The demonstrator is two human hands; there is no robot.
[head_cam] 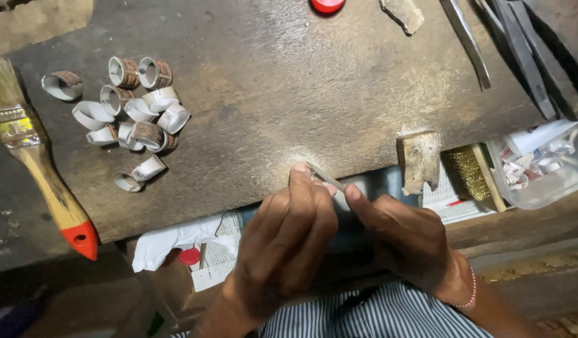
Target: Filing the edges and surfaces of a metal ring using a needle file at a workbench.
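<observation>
Two hands filing at the bench edge

The left hand is pinching something small, mostly hidden, against the workbench front edge while the right hand is gripping a slim metal file across it. Bare wood is lying open between them and the metal rings, well apart to the left.

A paintbrush with a red handle tip lies at nine o'clock on the wooden bench. Metal rings cluster at ten o'clock. A clear plastic container sits at three o'clock.
</observation>
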